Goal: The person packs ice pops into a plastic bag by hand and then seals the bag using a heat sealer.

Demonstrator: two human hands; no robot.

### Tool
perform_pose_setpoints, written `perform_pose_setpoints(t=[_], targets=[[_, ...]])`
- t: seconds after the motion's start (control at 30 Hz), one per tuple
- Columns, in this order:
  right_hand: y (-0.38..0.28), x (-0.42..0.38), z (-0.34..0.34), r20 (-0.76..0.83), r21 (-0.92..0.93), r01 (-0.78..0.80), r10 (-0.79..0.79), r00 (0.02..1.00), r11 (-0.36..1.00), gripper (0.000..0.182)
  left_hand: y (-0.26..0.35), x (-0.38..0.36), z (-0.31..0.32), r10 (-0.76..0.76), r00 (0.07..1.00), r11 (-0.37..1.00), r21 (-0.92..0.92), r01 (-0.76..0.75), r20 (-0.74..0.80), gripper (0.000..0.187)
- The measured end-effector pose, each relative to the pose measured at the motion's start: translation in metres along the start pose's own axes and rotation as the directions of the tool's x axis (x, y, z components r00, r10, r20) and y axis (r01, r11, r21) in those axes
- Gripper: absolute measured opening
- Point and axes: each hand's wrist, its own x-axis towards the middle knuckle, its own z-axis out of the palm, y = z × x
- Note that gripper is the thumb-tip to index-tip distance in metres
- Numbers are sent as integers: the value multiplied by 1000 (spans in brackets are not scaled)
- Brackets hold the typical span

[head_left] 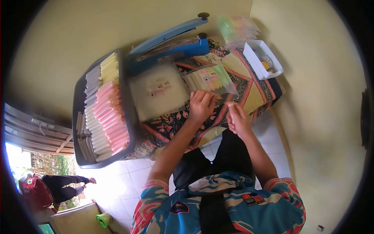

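Note:
My left hand (pixel 201 105) is at the lower edge of a clear plastic packet (pixel 209 78), its fingers curled down; what they hold, if anything, is hidden. The packet lies on the patterned cloth and contains several wrapped sticks in white, yellow, pink and green, with a printed label. Just right of it, my right hand (pixel 238 120) is closed, thumb and fingers pressed together, slightly blurred. Whether something small is pinched there I cannot make out. Left of the packet lies a stack of clear plastic bags (pixel 159 103) with printed labels.
A dark tub (pixel 130 113) of wrapped sticks stands at the left. Behind is a blue bag sealer (pixel 171 52), its arm raised. Filled packets (pixel 237 31) and a white container (pixel 255 64) are at the back right. A person in red (pixel 37 193) is near the doorway.

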Motion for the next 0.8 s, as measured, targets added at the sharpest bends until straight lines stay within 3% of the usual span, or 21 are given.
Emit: perform_pose_setpoints(t=[0.13,0.23,0.37,0.47,0.57,0.67,0.8], targets=[[10,9,1,36,-263,35,-26,999,964,41,1,-2,2,-12,1000,1000,15,12,8,16],[18,22,-3,181,-380,336,-287,941,862,45,1,-2,2,-12,1000,1000,-4,12,-1,16],[8,26,10,62,-367,284,-281,958,886,36,-1,-1,2,-9,1000,1000,-6,9,-9,16],[19,42,11,89,-714,436,-547,832,548,32,0,-2,2,-7,1000,1000,2,7,-5,16],[19,51,21,114,-713,531,-671,733,459,31,-2,-2,3,-4,1000,1000,-4,4,-9,16],[16,58,26,181,-802,526,-725,665,283,41,0,-3,3,-3,1000,1000,-17,3,-4,16],[25,78,24,207,-857,490,-766,609,158,56,1,-1,2,2,1000,1000,-19,-2,-1,16]])
